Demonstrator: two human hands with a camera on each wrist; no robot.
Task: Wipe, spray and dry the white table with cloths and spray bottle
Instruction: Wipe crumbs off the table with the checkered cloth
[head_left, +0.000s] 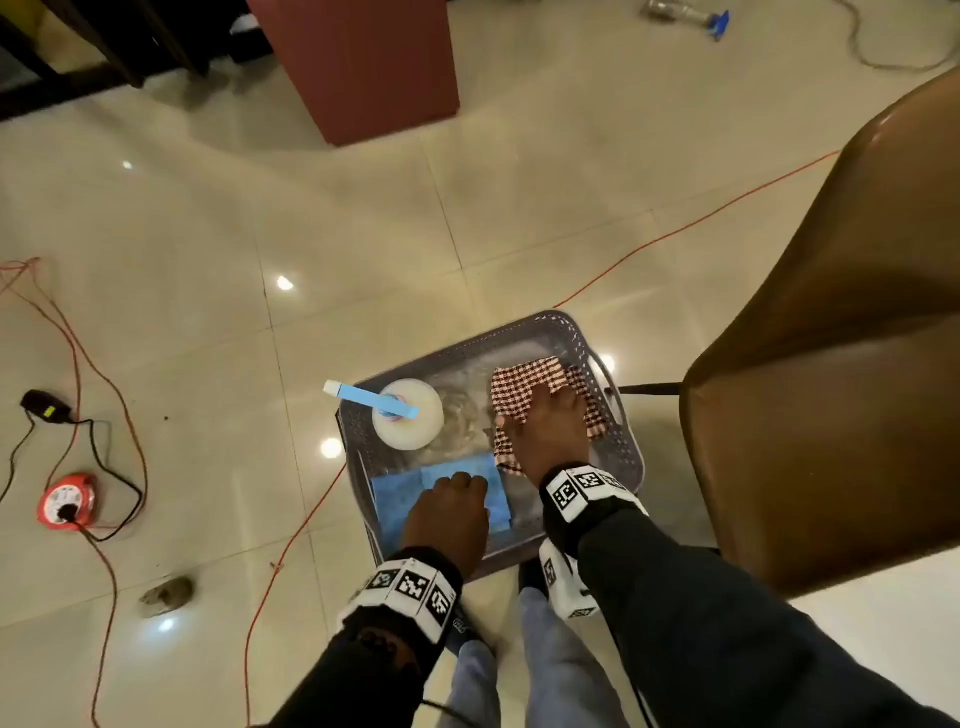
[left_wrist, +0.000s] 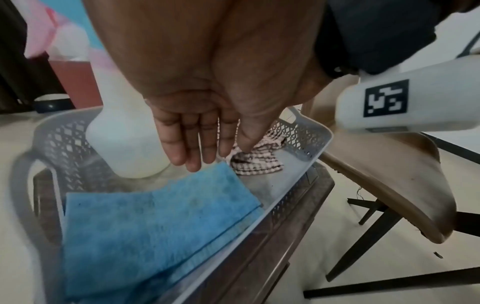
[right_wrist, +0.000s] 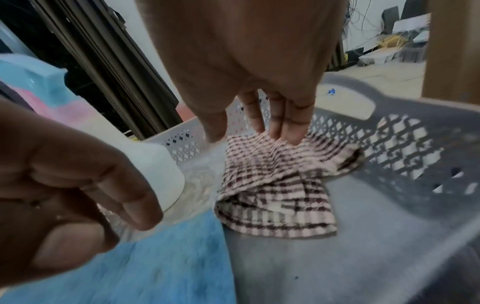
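In the grey perforated plastic basket (head_left: 621, 441) at frame centre, the right hand (head_left: 545, 436) is pinching the red-checked cloth (right_wrist: 272, 185) with its fingers (right_wrist: 291, 127); the left hand (left_wrist: 197, 131) is hovering, fingers straight together, over the blue cloth (left_wrist: 145, 236).

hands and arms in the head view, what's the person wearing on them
Both arms are in long dark sleeves. Each wrist carries a white band of boxy blocks printed with black square fiducial markers: one behind the left hand, one behind the right hand. The hands themselves are bare: no gloves and no rings visible.
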